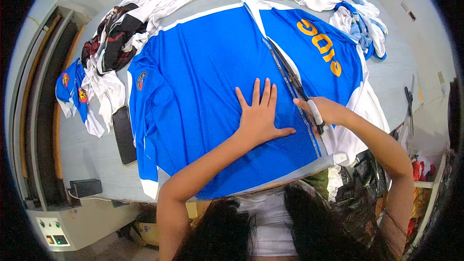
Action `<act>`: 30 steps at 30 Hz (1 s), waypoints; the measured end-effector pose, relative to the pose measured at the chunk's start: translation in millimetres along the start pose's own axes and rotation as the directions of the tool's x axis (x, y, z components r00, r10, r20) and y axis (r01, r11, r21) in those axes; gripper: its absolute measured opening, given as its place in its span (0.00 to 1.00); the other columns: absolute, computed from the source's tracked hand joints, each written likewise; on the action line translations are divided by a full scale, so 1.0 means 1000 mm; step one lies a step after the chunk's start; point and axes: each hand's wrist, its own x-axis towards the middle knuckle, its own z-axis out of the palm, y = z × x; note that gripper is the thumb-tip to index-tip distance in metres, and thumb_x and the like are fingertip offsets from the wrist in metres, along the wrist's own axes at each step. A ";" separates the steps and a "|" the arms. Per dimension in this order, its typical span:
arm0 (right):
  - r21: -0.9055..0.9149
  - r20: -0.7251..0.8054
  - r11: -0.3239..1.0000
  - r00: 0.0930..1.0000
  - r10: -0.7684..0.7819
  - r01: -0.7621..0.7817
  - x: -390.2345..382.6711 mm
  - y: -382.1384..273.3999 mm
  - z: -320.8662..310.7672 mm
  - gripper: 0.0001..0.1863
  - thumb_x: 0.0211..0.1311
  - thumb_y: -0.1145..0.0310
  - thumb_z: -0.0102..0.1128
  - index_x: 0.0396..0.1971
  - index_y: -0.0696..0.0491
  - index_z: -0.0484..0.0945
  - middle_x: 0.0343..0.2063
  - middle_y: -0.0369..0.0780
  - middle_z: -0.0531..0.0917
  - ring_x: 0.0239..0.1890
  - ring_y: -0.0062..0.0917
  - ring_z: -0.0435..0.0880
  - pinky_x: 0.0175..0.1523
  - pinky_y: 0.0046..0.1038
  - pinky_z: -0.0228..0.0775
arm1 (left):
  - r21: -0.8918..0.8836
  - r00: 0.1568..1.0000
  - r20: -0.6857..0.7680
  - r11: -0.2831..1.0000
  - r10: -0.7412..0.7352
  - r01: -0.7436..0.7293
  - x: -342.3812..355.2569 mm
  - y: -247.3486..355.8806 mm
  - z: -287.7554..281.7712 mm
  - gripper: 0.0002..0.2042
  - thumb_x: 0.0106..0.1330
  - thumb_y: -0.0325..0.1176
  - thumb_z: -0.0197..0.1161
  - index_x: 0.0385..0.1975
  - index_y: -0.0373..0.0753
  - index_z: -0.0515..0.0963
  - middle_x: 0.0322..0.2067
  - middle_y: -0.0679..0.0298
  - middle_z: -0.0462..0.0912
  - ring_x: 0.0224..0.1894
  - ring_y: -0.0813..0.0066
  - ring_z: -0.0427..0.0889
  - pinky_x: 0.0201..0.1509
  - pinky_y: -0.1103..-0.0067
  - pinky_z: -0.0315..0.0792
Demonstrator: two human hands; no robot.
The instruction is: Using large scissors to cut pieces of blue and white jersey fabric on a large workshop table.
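A large piece of bright blue fabric (203, 82) with a white border lies spread over the grey table. My left hand (258, 113) presses flat on it, fingers spread, holding nothing. My right hand (326, 111) is closed round the wrapped handle of a pair of scissors (295, 82), whose dark blades point away from me into the gap between two parts of the cloth. A thin printed strip (302, 108) runs along the cut edge, left of the blades. Right of the gap lies a blue part with yellow lettering (319, 43) and white edges.
White and dark garment pieces (121, 34) are heaped at the far left, blue and white ones (357, 19) at the far right. A black phone (124, 135) and a small black box (85, 187) lie at the left. Another pair of scissors (409, 99) rests near the right edge.
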 end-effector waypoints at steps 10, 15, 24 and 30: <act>0.326 0.111 0.888 0.946 0.304 -0.324 0.038 -0.018 -0.022 0.37 0.55 0.33 0.42 0.21 0.58 0.71 0.15 0.43 0.74 0.16 0.27 0.79 0.20 0.29 0.72 | -0.028 1.000 -0.014 1.000 -0.014 0.013 -0.002 -0.001 0.003 0.58 0.36 0.73 0.55 0.61 0.28 0.53 0.63 0.45 0.49 0.67 0.47 0.41 0.56 0.36 0.29; 0.176 0.021 0.982 0.998 0.061 -0.064 0.038 -0.004 -0.023 0.31 0.60 0.40 0.44 0.23 0.58 0.71 0.15 0.42 0.74 0.16 0.23 0.78 0.19 0.26 0.70 | -0.069 0.996 -0.028 0.995 -0.080 0.078 0.007 0.001 -0.004 0.45 0.49 0.67 0.52 0.57 0.32 0.60 0.61 0.50 0.56 0.64 0.50 0.50 0.55 0.38 0.37; 0.279 0.168 0.925 0.962 0.215 -0.256 0.049 -0.021 -0.032 0.38 0.55 0.31 0.37 0.13 0.55 0.73 0.11 0.40 0.75 0.13 0.24 0.76 0.19 0.22 0.67 | -0.222 0.947 -0.317 0.967 0.051 -0.126 0.174 -0.130 -0.023 0.16 0.64 0.37 0.46 0.49 0.42 0.71 0.49 0.55 0.74 0.52 0.57 0.72 0.56 0.61 0.63; 0.312 0.110 0.897 0.950 0.293 -0.313 0.058 -0.019 -0.036 0.36 0.54 0.31 0.39 0.16 0.54 0.69 0.13 0.39 0.73 0.16 0.23 0.78 0.21 0.24 0.71 | -0.041 0.968 -0.090 0.972 -0.234 0.231 0.200 -0.164 0.013 0.23 0.67 0.49 0.37 0.60 0.53 0.61 0.63 0.61 0.58 0.66 0.59 0.53 0.62 0.42 0.35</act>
